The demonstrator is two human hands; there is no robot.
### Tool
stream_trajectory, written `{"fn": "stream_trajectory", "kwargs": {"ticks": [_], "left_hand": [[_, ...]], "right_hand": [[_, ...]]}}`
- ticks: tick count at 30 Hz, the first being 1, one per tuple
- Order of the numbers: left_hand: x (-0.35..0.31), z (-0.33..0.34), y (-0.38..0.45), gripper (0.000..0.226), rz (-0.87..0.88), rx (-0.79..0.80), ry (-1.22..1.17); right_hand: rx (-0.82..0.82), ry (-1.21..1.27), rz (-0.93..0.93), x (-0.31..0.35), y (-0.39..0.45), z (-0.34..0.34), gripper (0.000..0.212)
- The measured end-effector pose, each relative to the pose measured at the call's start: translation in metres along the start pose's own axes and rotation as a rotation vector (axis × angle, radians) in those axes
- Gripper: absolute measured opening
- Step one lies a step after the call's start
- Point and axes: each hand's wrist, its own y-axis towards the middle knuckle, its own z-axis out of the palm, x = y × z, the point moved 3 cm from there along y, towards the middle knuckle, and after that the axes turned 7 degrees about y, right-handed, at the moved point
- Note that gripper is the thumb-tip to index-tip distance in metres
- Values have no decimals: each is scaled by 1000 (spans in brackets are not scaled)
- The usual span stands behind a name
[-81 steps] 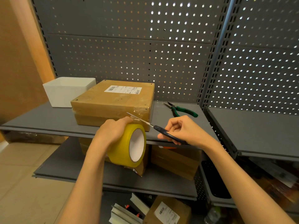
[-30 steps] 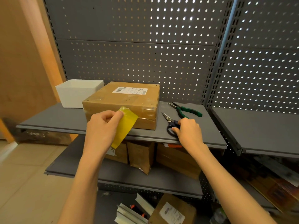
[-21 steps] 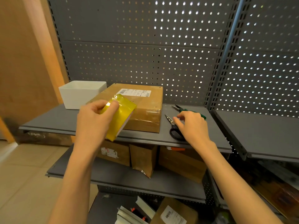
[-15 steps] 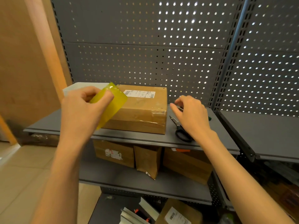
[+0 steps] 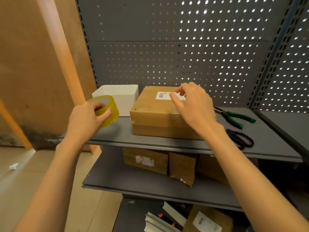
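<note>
While the left hand (image 5: 87, 119) carries the yellow tape roll (image 5: 111, 104) at centre left, just above the shelf (image 5: 120, 131) and in front of the white bin (image 5: 123, 97), its fingers hook into the core and the thumb clamps the outer band. That grip probably suits setting the roll down. The right hand (image 5: 194, 106) hovers over the cardboard box (image 5: 155, 118) mid-frame, fingers loosely bent and holding nothing, likely to steady it. Whether they touch the lid is unclear. The hand covers part of the label (image 5: 163, 95), and its forearm hides the blades of the scissors (image 5: 242, 139) near the pliers (image 5: 237, 117).
</note>
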Motion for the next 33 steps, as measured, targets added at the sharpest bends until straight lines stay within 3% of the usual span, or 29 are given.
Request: {"fn": "stream_trajectory", "kwargs": {"ticks": [10, 18, 21, 27, 33], "left_hand": [[50, 49, 16, 24, 141, 264, 113], [49, 53, 27, 29, 189, 473, -36], [31, 39, 32, 36, 230, 366, -69], [-21, 32, 21, 20, 378, 79, -64], [-79, 41, 13, 23, 388, 50, -83]], "right_hand": [[-31, 0, 46, 40, -5, 40, 31], [-8, -44, 117, 40, -14, 51, 32], [-18, -43, 107, 39, -15, 50, 31], [-15, -46, 91, 20, -20, 39, 31], [-32, -68, 63, -18, -20, 5, 32]]}}
